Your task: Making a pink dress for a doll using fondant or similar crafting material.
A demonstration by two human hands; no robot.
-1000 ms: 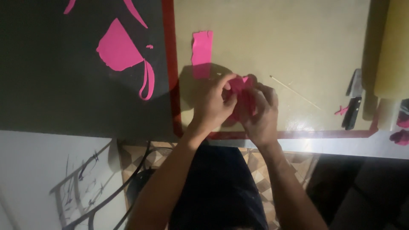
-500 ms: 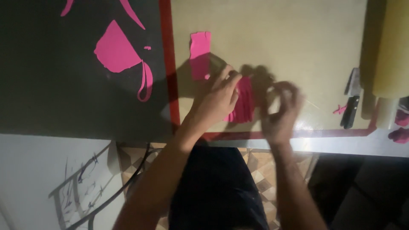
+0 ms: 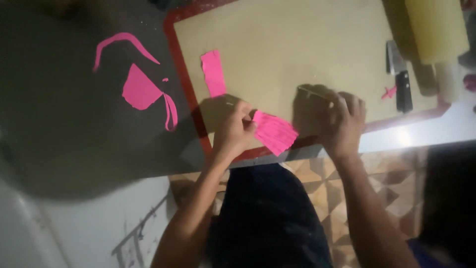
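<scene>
- Down on the near edge of the mat [image 3: 297, 44], a flat pink sheet [image 3: 274, 131] is lying, ridged with fine parallel lines and roughly four-sided, one corner hanging towards the near side.
- The left hand [image 3: 237, 130] is pinching the sheet's left edge between thumb and fingers, knuckles bent and wrist angling up from the near left.
- The right hand [image 3: 342, 121] is curling closed around a thin pale stick [image 3: 312, 92], which is poking out to the far left of the fist; it is sitting just right of the sheet, not touching it.
- The mat is looking smooth, tan and matte, with a red border and rounded corners.
- A pink strip [image 3: 214, 73], long and flat with ragged ends, is lying on the mat far of the left hand.
- Left of the mat, on the dark table [image 3: 59, 124], pink scraps [image 3: 140, 91] are lying: one broad wedge and several thin curved trimmings.
- At the far right a black-handled knife [image 3: 402, 82] is resting beside a pale yellow rolling pin [image 3: 436, 27], whose far end is being cut off by the frame.
- Dim light is blurring the fingertips, and the part of the stick inside the fist is staying hidden.
</scene>
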